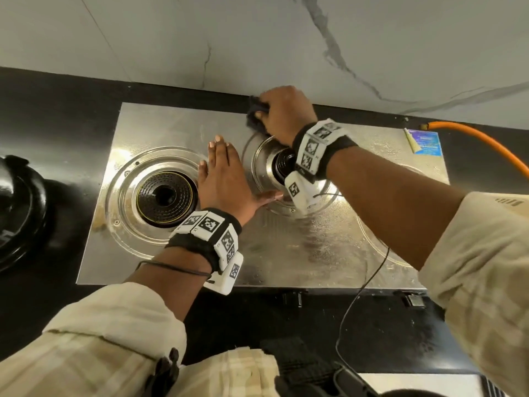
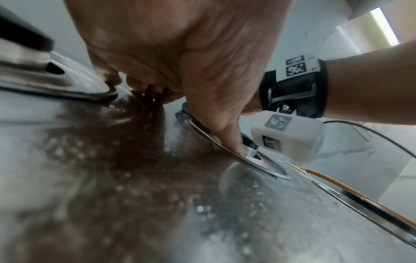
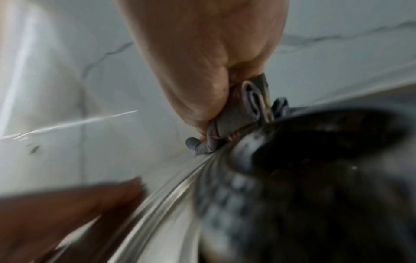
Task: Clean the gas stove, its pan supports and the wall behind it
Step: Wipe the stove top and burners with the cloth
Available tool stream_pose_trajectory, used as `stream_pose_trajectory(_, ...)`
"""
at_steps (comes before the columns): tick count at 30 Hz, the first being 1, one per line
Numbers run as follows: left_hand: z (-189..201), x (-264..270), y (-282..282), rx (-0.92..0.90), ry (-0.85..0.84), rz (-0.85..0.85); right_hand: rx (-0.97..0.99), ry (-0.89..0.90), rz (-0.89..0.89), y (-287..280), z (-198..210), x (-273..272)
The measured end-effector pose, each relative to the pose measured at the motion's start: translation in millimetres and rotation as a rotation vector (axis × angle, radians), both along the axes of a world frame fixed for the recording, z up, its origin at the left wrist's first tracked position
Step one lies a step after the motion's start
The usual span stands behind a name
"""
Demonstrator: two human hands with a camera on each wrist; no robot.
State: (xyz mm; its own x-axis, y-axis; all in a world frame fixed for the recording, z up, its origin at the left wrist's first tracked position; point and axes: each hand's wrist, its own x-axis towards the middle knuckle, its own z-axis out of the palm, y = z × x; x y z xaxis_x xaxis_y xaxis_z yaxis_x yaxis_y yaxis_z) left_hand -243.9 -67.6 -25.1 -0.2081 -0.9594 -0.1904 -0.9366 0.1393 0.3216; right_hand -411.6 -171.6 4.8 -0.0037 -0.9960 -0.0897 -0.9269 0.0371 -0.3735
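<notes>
Black bench (image 1: pixel 43 116) is carrying the brushed steel gas stove (image 1: pixel 300 253) below the veined marble wall (image 1: pixel 257 38). At its rear edge the right hand (image 1: pixel 286 113) is gripping a crumpled dark cloth (image 1: pixel 255 116) in curled fingers, while the left hand (image 1: pixel 226 179) is lying flat, fingers straight, between round burners (image 1: pixel 164 196).
</notes>
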Motion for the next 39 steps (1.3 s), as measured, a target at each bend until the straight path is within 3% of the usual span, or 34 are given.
stream_pose_trajectory(7,-8.1,1.2,-1.5,-0.05,0.076,0.087,0.071,-0.033,0.391,28.1,-7.5,15.9)
stream_pose_trajectory(10,-11.2,2.6,-1.6,-0.066,0.067,0.084,0.072,0.001,0.44,35.1,-5.8,16.4)
stream_pose_trajectory(14,-9.3,-0.5,-3.6,-0.067,0.032,0.051,0.053,0.028,0.29,29.2,-1.3,11.8)
stream_pose_trajectory(19,-5.0,-6.7,-7.7,-0.064,0.014,-0.066,-0.009,0.064,-0.015,21.6,2.2,-32.5)
stream_pose_trajectory(24,-2.4,-12.1,-14.1,-0.026,0.013,-0.223,-0.033,0.127,-0.208,55.0,-11.1,-81.2)
stream_pose_trajectory(32,-7.1,-21.4,-18.9,0.083,0.036,-0.383,-0.095,0.163,-0.269,155.6,-16.9,-99.2)
stream_pose_trajectory(39,-10.3,-24.0,-23.2,0.069,0.006,-0.395,-0.175,0.045,-0.237,240.1,-24.0,-26.8)
